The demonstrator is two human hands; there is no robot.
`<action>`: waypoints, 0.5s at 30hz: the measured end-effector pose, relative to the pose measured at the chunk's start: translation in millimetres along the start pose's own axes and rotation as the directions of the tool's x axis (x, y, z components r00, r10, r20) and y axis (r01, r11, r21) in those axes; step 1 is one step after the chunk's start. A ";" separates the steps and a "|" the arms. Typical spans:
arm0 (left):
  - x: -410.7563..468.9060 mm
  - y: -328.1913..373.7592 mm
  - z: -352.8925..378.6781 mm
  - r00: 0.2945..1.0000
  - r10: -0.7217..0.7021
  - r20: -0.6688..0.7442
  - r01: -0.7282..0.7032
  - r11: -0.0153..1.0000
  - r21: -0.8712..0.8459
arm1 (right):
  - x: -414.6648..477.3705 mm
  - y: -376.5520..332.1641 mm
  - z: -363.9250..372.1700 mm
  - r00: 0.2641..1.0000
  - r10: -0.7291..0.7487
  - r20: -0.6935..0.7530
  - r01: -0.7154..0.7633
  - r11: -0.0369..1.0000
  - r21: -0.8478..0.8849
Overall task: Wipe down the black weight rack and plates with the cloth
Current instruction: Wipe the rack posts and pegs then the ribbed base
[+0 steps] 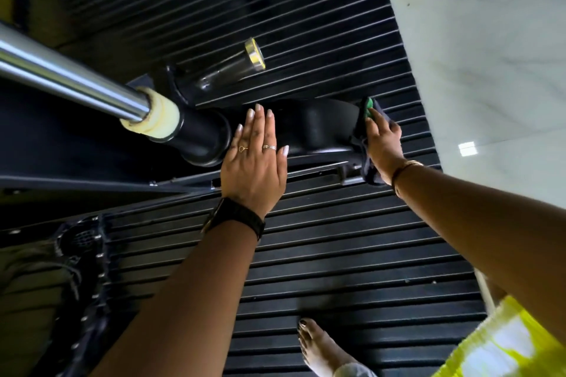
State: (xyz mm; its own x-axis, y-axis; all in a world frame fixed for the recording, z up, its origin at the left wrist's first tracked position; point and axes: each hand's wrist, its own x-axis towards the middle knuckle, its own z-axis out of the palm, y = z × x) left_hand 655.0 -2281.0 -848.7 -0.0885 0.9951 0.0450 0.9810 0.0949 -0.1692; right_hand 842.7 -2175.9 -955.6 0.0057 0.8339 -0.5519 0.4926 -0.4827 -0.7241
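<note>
The dark cloth with a green patch [367, 162] is bunched in the right hand [384, 139], whose fingers curl over it and press it against the right-hand end of the black rounded base piece of the weight rack [321, 128], low down near the floor. The left hand [254, 159] lies flat on the same black piece further left, fingers straight and close together, holding nothing; it seems to steady the person while the other hand wipes. Just to the left, a cream-coloured collar [159, 119] joins a shiny chrome bar [61, 73] that slants up and away, and a clear tube with a yellow-rimmed cap [254, 55] juts out behind. All this stands on a black ribbed rubber mat [337, 254], bordered on the right by a pale marble floor [474, 40]; a bare foot [318, 346] rests on the mat. By the look of it, the wiping is under way at the base's end. No weight plates show here, so those probably remain; which surfaces are already clean cannot be told.
</note>
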 end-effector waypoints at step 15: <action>3.2 3.5 -117.0 0.980 0.039 0.196 0.013 0.966 -0.258 | -132.1 -100.9 -35.5 0.805 -0.340 0.487 0.561 0.703 -0.436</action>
State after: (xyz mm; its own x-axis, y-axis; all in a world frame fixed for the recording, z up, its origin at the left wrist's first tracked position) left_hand 678.3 -2281.0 -733.9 -0.0827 0.9844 -0.1552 0.9911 0.0976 0.0910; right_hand 823.1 -2227.8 -795.0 -0.5864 0.7049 -0.3990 0.7294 0.2454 -0.6386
